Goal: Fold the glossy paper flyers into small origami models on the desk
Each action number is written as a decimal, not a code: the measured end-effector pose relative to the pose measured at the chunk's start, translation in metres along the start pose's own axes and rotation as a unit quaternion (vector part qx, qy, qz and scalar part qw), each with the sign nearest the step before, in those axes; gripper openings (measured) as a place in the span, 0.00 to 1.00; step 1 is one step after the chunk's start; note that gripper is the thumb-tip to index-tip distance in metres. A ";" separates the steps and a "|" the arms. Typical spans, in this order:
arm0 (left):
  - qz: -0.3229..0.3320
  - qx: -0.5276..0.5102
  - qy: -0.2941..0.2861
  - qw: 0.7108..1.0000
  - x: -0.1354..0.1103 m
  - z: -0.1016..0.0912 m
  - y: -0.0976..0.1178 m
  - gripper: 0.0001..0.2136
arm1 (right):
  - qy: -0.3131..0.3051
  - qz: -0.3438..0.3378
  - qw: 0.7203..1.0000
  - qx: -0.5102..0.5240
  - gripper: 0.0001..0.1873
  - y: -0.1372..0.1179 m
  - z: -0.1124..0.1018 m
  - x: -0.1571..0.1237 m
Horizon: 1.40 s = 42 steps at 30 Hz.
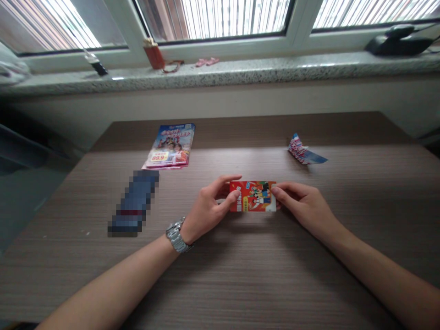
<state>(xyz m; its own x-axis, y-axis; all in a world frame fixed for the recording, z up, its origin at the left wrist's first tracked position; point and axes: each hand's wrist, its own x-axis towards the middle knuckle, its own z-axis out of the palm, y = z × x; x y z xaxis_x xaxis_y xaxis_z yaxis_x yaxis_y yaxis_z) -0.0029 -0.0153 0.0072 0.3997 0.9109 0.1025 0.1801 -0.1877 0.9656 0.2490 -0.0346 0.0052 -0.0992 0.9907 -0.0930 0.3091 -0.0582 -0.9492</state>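
Note:
Between my two hands a red printed card (256, 196) with cartoon figures is held just above the wooden table (240, 275). My left hand (215, 201), with a metal watch (179, 235) on its wrist, grips the card's left end, thumb on top and index finger stretched along the far side. At the opposite end my right hand (302, 201) pinches the card between thumb and fingers. The fingertips under the card are hidden. Beyond my right hand lies a folded blue and pink paper piece (304, 152).
A stack of colourful flyers (172, 146) lies at the back left, with a pixelated dark blue object (134, 201) nearer me. On the stone windowsill (261, 71) stand a red-orange container (154, 55), pink small items (206, 62) and a black device (398, 42).

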 end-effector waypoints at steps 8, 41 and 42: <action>0.037 0.074 0.024 0.996 0.001 -0.004 -0.005 0.08 | -0.021 -0.017 0.998 -0.058 0.18 0.001 0.002 0.000; 0.244 0.480 -0.141 0.831 0.002 0.003 -0.007 0.20 | -0.050 -0.317 0.845 -0.428 0.22 0.032 -0.004 0.019; 0.235 0.487 -0.150 0.827 -0.001 0.004 -0.006 0.22 | -0.046 -0.315 0.845 -0.429 0.22 0.032 -0.004 0.020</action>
<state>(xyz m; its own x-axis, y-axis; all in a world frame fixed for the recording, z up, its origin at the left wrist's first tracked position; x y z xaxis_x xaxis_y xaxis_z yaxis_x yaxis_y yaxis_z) -0.0004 -0.0162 -0.0001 0.8108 0.5475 0.2071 0.5215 -0.8363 0.1691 0.2613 -0.0164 -0.0261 -0.5613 0.7754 0.2893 0.7351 0.6277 -0.2562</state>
